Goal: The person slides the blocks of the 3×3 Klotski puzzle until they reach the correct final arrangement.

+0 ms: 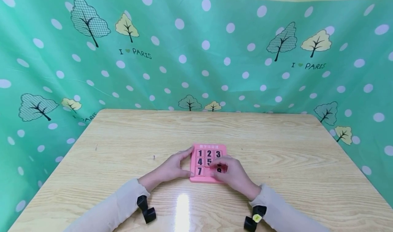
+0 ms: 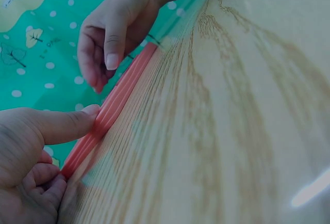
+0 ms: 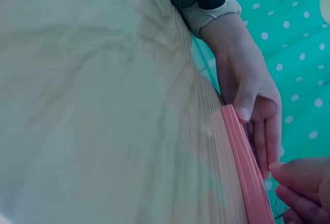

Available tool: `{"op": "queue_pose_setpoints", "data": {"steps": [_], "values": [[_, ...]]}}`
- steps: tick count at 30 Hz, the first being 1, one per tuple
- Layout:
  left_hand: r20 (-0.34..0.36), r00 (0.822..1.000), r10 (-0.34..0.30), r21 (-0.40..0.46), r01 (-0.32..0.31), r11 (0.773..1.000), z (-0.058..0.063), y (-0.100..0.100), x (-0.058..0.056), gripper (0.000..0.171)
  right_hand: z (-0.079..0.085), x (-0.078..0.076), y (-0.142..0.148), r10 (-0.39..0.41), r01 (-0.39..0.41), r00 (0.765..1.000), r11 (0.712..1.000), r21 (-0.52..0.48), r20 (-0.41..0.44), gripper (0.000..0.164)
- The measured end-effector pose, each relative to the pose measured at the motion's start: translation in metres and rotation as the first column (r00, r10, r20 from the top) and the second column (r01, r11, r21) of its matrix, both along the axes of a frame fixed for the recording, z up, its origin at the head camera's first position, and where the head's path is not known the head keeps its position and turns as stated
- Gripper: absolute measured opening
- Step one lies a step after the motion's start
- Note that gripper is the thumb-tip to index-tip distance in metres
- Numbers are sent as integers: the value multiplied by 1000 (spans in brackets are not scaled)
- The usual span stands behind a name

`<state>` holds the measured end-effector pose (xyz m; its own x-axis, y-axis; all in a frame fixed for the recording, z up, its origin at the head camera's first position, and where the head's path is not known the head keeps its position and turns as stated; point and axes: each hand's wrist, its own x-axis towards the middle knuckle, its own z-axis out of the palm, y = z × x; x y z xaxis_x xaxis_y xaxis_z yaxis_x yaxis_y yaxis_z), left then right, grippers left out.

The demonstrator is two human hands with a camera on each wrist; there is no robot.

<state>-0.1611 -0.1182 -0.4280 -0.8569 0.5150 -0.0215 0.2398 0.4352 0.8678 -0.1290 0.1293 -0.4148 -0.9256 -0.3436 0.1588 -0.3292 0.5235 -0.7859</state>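
A pink number slide puzzle point(image 1: 205, 179) lies flat on the table, with black-numbered tiles in a grid. My left hand point(image 1: 172, 166) holds its left edge, fingers at the upper corner and thumb at the lower one. In the left wrist view, that thumb presses on the side of the pink frame point(image 2: 116, 105). My right hand point(image 1: 234, 174) is over the right part of the board, index fingertip by the 5 tile point(image 1: 209, 161) and thumb low near the 8 tile point(image 1: 219, 171). A gap shows between the 7 tile point(image 1: 200, 171) and the 8. The hand hides part of the middle row's right end.
The wooden table point(image 1: 122, 140) extends around the puzzle on all sides. A green dotted curtain point(image 1: 196, 64) hangs behind its far edge. Each wrist wears a black camera, the left camera point(image 1: 147, 209) and the right camera point(image 1: 255, 218).
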Motion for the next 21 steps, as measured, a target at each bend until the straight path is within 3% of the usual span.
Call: {"op": "queue_pose_setpoints", "data": {"steps": [10, 21], "values": [[2, 1000, -4, 16, 4, 1000, -1, 1, 0, 94, -2, 4, 30, -58, 58, 998, 998, 40, -7, 25], [14, 1000, 7, 20, -7, 1000, 3, 2, 3, 92, -2, 7, 35, -72, 72, 997, 995, 69, 0, 26]]}}
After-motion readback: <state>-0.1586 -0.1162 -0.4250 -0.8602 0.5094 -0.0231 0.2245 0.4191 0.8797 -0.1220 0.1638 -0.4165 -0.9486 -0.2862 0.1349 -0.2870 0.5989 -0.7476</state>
